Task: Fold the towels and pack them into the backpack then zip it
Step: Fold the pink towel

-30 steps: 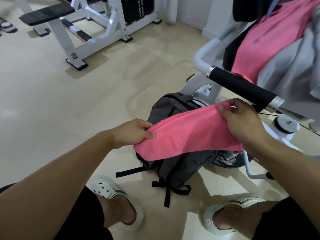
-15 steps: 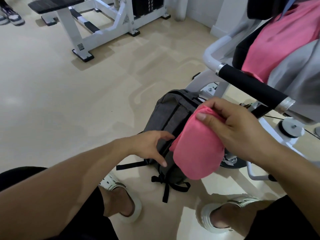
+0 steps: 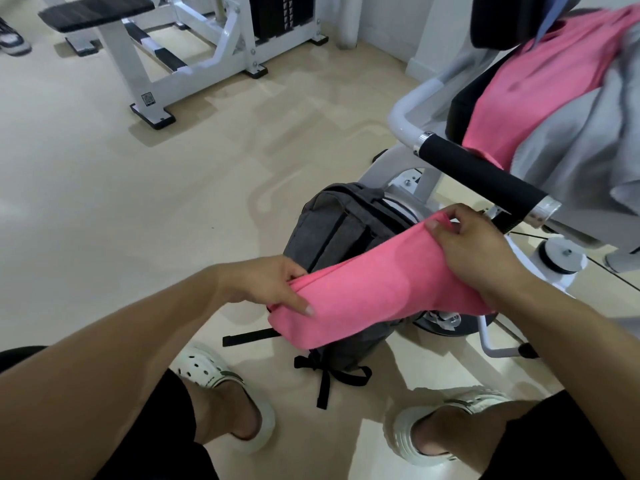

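The pink towel (image 3: 374, 289), bunched in one hand half a second ago, has been stretched out again and is now held above the grey backpack (image 3: 332, 237) on the floor. Its left end is pinched by the left hand (image 3: 266, 285); its right end is gripped by the right hand (image 3: 474, 251).

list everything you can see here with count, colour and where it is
folded pink towel: 1, pink, held above the backpack
dark grey fabric backpack: 1, dark grey, on the floor ahead of the feet
pink cloth: 1, pink, draped on the machine seat at right
grey cloth: 1, grey, draped beside the pink cloth
black foam handle bar: 1, black, right machine
white weight bench: 1, white frame, black pad, upper left
white clogs: 2, white, on the feet
left hand: 1, grips the towel's left end
right hand: 1, pinches the towel's right end
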Demonstrator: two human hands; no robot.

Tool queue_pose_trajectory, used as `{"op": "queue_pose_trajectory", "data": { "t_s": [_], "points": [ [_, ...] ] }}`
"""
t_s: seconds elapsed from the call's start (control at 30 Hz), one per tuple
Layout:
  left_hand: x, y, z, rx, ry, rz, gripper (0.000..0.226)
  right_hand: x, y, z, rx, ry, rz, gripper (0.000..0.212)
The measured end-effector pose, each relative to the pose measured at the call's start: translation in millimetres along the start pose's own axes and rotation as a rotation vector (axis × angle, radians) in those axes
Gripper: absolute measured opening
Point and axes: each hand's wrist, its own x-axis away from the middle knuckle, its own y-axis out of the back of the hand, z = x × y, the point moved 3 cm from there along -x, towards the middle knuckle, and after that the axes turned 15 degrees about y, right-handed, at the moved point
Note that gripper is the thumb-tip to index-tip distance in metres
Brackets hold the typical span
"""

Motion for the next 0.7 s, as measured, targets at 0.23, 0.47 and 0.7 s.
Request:
{"op": "queue_pose_trajectory", "data": {
  "t_s": [0.23, 0.47, 0.7],
  "points": [
    [23.1, 6.5, -27.6, 0.441, -0.04, -0.093, 0.032, 20.1, -5.5, 41.1, 0.064, 0.266, 0.015, 0.034],
    [42.7, -9.0, -48.9, 0.617, -0.123, 0.08, 0.034, 47.5, -40.6, 67.3, 0.204, 0.567, 0.258, 0.035],
    [47.6, -19.1, -52.9, 1.076, -0.142, 0.21, 0.042, 34.8, -29.5, 60.3, -0.118, 0.36, 0.076, 0.017]
  ]
}}
